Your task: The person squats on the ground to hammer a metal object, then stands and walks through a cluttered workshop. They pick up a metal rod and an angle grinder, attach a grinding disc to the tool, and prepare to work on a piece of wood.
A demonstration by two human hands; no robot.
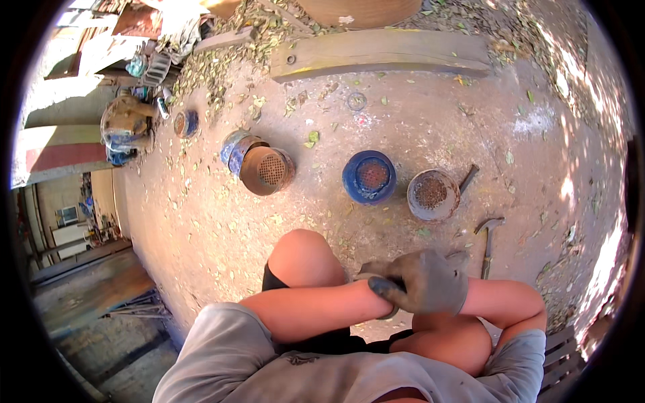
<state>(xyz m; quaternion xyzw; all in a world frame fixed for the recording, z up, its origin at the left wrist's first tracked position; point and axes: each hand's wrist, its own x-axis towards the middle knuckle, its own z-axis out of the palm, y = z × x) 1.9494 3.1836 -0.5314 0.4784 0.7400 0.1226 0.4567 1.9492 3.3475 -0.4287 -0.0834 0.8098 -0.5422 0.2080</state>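
Ahead of the knees the dirt floor (403, 127) lies open up to a row of obstacles: a rusty perforated cylinder on its side (267, 170), a blue round cap (369, 176) and a rusty round cap (433, 195), with passable gaps between them. A hammer (488, 242) lies just right of the gloved hands (420, 282). Beyond the row, bare ground runs to a wooden plank (379, 54) at the far edge; clutter blocks the far left corner.
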